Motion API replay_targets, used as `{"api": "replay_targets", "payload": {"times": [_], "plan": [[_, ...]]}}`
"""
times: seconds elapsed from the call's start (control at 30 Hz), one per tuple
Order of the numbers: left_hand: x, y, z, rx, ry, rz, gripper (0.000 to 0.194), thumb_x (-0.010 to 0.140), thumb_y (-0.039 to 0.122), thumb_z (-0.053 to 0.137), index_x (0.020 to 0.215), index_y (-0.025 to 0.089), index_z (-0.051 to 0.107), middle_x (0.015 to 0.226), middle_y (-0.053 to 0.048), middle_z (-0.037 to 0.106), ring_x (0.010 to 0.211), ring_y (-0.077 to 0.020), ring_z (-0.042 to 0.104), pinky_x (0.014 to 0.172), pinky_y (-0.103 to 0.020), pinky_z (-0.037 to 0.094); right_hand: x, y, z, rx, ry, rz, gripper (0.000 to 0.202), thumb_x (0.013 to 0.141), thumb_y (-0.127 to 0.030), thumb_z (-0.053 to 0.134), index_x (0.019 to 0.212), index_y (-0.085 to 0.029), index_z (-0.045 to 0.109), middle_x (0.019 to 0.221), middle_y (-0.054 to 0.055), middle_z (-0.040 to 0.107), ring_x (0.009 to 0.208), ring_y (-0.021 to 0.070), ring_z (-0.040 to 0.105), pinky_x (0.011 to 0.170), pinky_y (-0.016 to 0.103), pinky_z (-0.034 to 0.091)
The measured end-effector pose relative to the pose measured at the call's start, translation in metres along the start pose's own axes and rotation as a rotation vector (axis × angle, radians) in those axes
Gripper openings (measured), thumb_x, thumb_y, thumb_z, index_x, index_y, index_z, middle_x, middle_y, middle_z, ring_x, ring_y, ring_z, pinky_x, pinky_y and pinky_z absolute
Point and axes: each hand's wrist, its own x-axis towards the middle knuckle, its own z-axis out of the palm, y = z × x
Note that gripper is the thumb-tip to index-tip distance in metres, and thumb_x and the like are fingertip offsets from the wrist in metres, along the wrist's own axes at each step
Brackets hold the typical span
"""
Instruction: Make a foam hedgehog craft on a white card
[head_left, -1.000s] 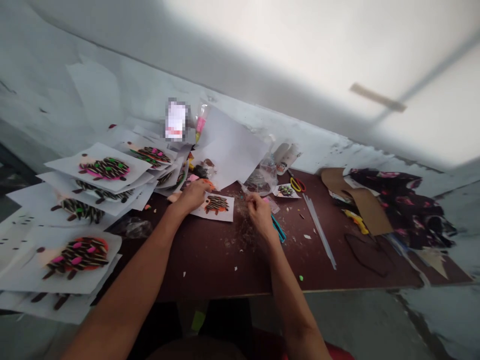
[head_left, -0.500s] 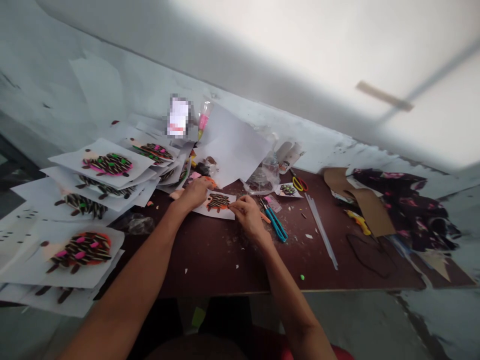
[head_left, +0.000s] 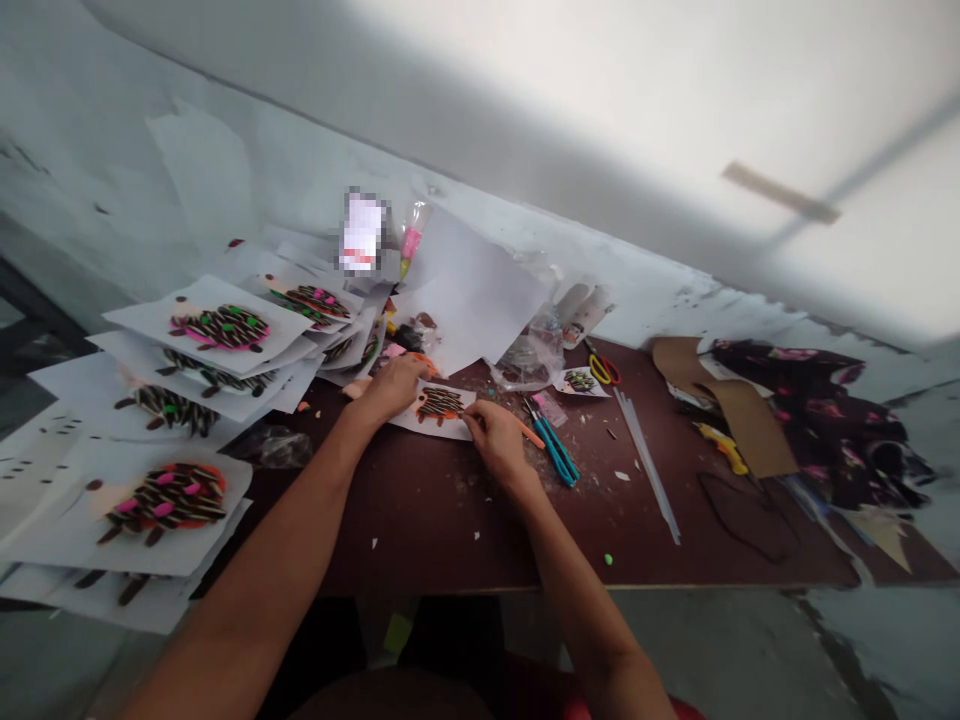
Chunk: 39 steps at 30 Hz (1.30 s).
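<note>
A small white card with a hedgehog picture [head_left: 439, 403] lies flat on the dark table; the hedgehog has an orange body, dark and pale striped spines and brown feet. My left hand [head_left: 391, 390] holds the card at its upper left, its bent fingers beside an orange piece [head_left: 424, 366]. At the card's right end, my right hand [head_left: 496, 437] has thumb and fingertips pinched together against the hedgehog's tail side. Whatever sits between those fingertips is too small to make out. Turquoise-handled pliers [head_left: 556, 452] and an orange stick [head_left: 532, 434] lie just right of that hand.
Stacked hedgehog sheets [head_left: 172, 505] fill the left side. Behind the card are blank white paper [head_left: 465, 300], a clear plastic bag [head_left: 529, 355] and a phone [head_left: 363, 232]. Scissors [head_left: 604, 368], translucent sticks [head_left: 649, 465], a yellow glue gun [head_left: 721, 447] and dark floral cloth [head_left: 825, 420] lie rightward.
The whole view has shifted slightly. My right hand's fingers have drawn closer together at the card's right end; my left hand stays at the upper left.
</note>
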Motion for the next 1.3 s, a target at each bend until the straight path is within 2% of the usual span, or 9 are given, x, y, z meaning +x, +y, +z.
{"api": "replay_targets", "payload": {"times": [0.1,0.4,0.93,1.3], "plan": [[0.000,0.000,0.000,-0.005,0.008,-0.001,0.040,0.079,0.001,0.047,0.098,0.020,0.078,0.117,-0.009,0.073,0.115,-0.0235,0.064,0.102,-0.035,0.050,0.001,-0.002,0.000,-0.054,-0.004,-0.023,0.018,0.096,-0.019,0.056,0.090,-0.020,0.072,0.087,0.004,0.071,0.076,0.0158,0.061,0.075,0.024,0.042],[0.000,-0.004,0.002,-0.007,0.010,0.019,0.039,0.080,0.003,0.048,0.099,0.021,0.077,0.115,-0.008,0.073,0.113,-0.0228,0.064,0.102,-0.036,0.050,0.005,-0.004,0.010,-0.130,-0.024,-0.034,0.024,0.097,-0.015,0.051,0.102,-0.020,0.074,0.101,0.007,0.074,0.091,0.0186,0.065,0.082,0.026,0.046],[-0.001,-0.001,0.001,-0.008,0.017,0.020,0.039,0.079,0.002,0.048,0.098,0.021,0.077,0.116,-0.007,0.074,0.116,-0.0225,0.064,0.103,-0.035,0.050,0.010,-0.010,0.012,-0.301,-0.079,-0.076,0.023,0.101,-0.021,0.051,0.102,-0.022,0.074,0.092,0.006,0.068,0.088,0.0195,0.059,0.075,0.026,0.039],[-0.001,0.002,-0.002,0.002,-0.017,-0.010,0.036,0.080,0.003,0.049,0.097,0.019,0.077,0.116,-0.010,0.072,0.116,-0.0255,0.064,0.102,-0.037,0.049,0.013,-0.017,0.014,-0.383,-0.148,-0.067,0.026,0.101,-0.014,0.049,0.103,-0.021,0.074,0.094,0.007,0.068,0.090,0.0204,0.055,0.074,0.027,0.036]]}}
